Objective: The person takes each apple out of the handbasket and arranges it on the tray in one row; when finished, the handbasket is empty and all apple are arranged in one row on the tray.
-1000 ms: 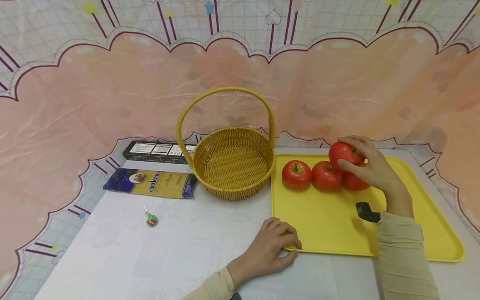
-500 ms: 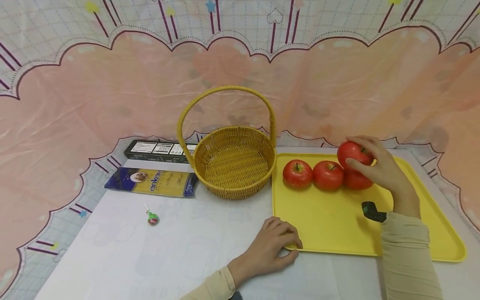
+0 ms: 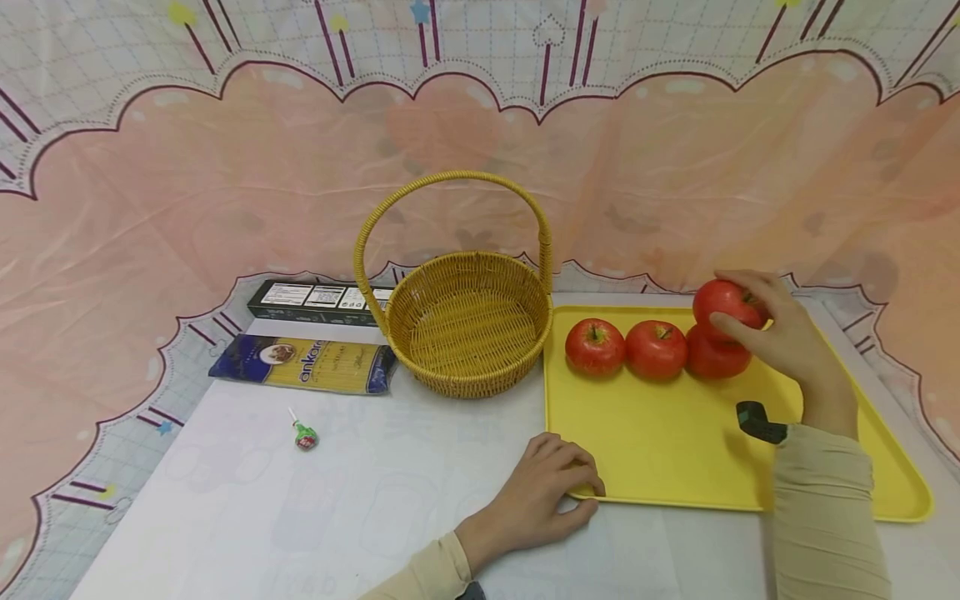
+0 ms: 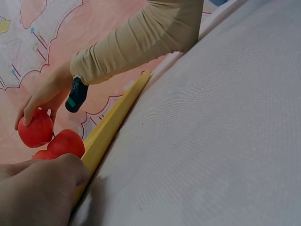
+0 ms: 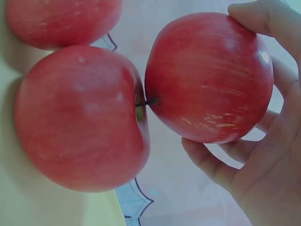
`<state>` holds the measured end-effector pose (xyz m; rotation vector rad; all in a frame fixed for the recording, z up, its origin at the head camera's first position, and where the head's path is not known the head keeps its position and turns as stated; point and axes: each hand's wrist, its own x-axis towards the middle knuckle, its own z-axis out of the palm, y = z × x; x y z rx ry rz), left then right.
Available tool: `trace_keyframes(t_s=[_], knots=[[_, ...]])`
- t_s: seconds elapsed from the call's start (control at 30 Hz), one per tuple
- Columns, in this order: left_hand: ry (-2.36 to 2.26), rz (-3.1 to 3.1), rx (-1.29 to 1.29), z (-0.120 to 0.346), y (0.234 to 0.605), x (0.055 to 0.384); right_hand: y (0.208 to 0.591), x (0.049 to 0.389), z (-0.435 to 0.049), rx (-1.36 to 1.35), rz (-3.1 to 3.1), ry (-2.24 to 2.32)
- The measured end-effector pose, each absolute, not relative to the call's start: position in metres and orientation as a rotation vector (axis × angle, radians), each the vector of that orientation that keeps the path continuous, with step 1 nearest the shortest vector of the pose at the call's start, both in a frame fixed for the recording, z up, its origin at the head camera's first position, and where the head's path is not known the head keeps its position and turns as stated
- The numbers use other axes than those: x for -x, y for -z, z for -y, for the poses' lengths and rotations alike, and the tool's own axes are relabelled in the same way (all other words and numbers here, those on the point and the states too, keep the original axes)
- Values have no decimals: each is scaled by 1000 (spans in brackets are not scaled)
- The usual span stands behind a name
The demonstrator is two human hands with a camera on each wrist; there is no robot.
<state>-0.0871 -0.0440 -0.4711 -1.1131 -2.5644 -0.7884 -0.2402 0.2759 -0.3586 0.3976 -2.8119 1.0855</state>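
My right hand grips a red apple, fingers over its top and far side and the thumb on the near side. This apple is over another red apple at the right end of a row; the right wrist view shows the lower apple's stem right at the held apple. Two more apples, one at the left and one in the middle, complete the row on the yellow tray. My left hand holds the tray's near left corner, fingers over the rim and thumb outside it.
Left of the tray stands a yellow wicker basket with a tall handle. Further left are a spaghetti pack, a dark box behind it and a lollipop on the white table. A patterned cloth hangs behind.
My right hand has moved the held apple to the right, uncovering more of the apple below it. The left hand has stayed at the tray corner.
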Motion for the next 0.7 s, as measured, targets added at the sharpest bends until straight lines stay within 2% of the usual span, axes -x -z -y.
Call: trace_keyframes(t_s=[0.43, 0.7], knots=[[798, 2565, 1121, 45, 470, 87, 359, 241, -296, -346, 2831, -1081], [781, 2556, 1123, 45, 472, 88, 359, 238, -305, -195, 2896, -1112]])
